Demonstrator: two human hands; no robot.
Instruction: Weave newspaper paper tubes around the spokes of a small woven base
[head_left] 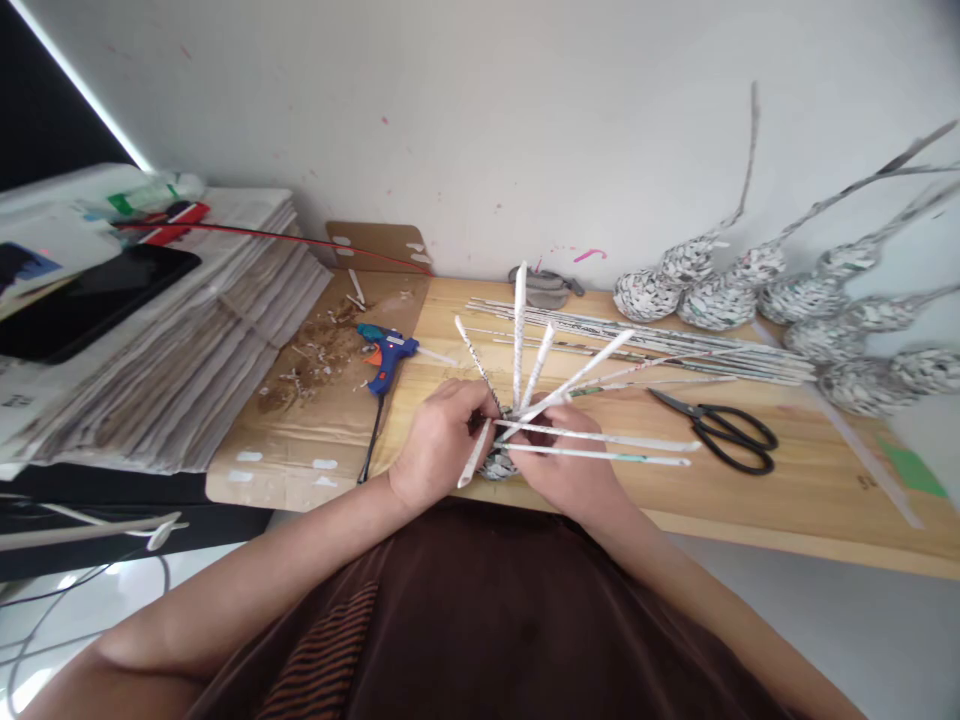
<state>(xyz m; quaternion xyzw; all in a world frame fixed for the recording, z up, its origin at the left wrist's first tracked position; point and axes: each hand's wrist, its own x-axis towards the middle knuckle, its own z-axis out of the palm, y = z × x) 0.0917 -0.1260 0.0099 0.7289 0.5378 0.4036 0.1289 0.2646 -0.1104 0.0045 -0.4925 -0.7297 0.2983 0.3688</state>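
A small woven newspaper piece [498, 464] sits at the table's front edge between my hands. Rolled paper tubes [519, 340] fan out from it, some upright and some leaning right. My left hand [444, 432] is closed at its left side, thumb and fingers pinching by the base of the tubes. From the right, my right hand [564, 465] curls around the other side, its fingers partly hidden behind the tubes. The woven body is mostly covered by both hands and the tubes.
A blue glue gun [386, 362] lies left on stained cardboard [300, 440], near stacked newspapers [225, 340]. Black scissors [724, 430] rest at right. Behind are loose paper tubes [675, 350] and several woven gourd shapes [720, 300]. A phone [101, 300] lies on the stack.
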